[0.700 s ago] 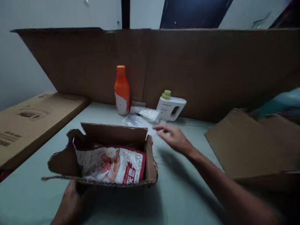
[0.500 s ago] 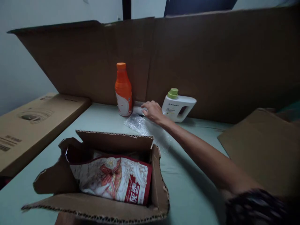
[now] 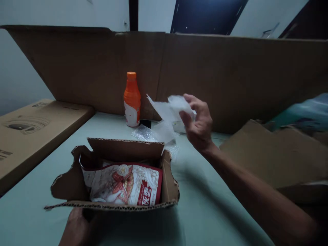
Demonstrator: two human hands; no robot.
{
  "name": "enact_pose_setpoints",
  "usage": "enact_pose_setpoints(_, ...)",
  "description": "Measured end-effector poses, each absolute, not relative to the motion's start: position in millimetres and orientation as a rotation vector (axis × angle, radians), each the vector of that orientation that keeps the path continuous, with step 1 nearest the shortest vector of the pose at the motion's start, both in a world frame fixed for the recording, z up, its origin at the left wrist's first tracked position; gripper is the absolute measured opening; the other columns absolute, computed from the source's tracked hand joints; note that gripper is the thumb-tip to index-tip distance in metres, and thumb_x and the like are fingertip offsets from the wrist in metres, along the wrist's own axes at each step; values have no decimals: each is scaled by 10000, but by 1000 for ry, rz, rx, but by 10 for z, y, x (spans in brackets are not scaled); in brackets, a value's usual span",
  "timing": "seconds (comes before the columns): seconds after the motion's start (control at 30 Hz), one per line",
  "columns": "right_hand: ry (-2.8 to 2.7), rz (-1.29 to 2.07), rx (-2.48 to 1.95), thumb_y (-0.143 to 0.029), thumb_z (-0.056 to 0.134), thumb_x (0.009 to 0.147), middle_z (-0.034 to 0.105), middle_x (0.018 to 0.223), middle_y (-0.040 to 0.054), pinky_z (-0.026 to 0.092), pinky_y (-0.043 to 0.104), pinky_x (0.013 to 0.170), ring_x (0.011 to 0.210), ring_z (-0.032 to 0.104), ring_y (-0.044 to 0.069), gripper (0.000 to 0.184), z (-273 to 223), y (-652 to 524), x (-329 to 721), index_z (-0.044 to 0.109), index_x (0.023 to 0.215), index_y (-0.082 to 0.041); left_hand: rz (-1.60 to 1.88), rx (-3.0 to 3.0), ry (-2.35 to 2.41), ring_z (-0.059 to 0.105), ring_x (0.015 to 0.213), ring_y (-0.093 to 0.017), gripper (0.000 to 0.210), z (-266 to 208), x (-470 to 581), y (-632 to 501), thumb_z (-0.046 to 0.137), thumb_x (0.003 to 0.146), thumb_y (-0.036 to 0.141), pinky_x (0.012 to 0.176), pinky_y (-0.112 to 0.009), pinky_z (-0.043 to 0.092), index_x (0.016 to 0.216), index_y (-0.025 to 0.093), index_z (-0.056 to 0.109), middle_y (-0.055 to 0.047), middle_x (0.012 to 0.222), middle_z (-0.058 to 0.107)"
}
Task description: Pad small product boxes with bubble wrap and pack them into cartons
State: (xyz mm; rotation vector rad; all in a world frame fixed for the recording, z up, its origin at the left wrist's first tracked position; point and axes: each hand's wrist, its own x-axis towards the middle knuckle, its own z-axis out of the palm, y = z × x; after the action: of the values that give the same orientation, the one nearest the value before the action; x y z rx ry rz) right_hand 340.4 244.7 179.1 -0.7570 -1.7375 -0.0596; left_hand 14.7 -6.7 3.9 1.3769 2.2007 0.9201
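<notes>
My right hand (image 3: 198, 121) is raised over the table, its thumb and fingers pinching a thin, crumpled white sheet (image 3: 176, 106) that looks like tissue. Motion blurs the sheet slightly. Below it lies clear bubble wrap (image 3: 145, 133). Nearer me stands an open cardboard box (image 3: 128, 146) with torn flaps, and a red and white printed food bag (image 3: 123, 186) lies inside. My left hand (image 3: 77, 227) is at the box's front left, under the flap, with its fingers hidden. Behind my right hand, a white bottle (image 3: 179, 127) is mostly covered.
An orange bottle (image 3: 132, 99) stands at the back against a tall cardboard panel (image 3: 217, 75), with a small dark object (image 3: 145, 123) beside it. A flat printed carton (image 3: 43, 126) lies on the left. More cardboard (image 3: 269, 157) and a teal plastic package (image 3: 304, 111) are on the right.
My right hand has lifted the white sheet from the table beside the orange bottle and moved up and right. The view has shifted slightly, and more of my left hand shows.
</notes>
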Motion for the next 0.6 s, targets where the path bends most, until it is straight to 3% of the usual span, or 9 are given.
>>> enact_pose_setpoints(0.2,-2253,-281,-804,-111,587,900,728,1182,95,479,457,911,1101,680,260,228,1295,966,4165,571,1084,-244,1005,1327,2152,712,882,-352,460,54,40,53,649,665,585,768,-450,592,942,219,614,-121,916,758)
enact_pose_setpoints(0.27,-2531,-133,-870,-242,637,913,749,1121,96,485,456,895,1022,699,263,236,1161,657,4333,605,1146,-225,988,1331,2118,713,873,-353,489,50,1,71,670,639,599,750,-443,592,943,223,602,-118,914,758)
enact_pose_setpoints(0.37,-2647,151,-1022,-511,654,916,723,1220,127,464,476,969,1110,668,285,471,1126,492,4406,626,1265,-195,956,1308,2150,712,864,-355,526,62,4,53,669,639,620,723,-437,588,969,218,592,-118,908,755)
enact_pose_setpoints(0.5,-2597,330,-1130,-477,537,1001,678,1326,117,422,446,1037,1237,599,263,417,1073,881,4116,659,1297,-209,956,1320,2235,706,900,-353,498,115,107,4,606,712,617,753,-444,581,1001,211,584,-119,927,744)
enact_pose_setpoints(0.6,-2727,410,-1150,-442,558,994,636,1403,97,409,442,1060,1286,565,264,380,887,1466,3785,678,1286,-231,953,1326,2272,702,905,-351,467,151,174,-17,567,749,604,785,-459,582,993,206,580,-117,912,735)
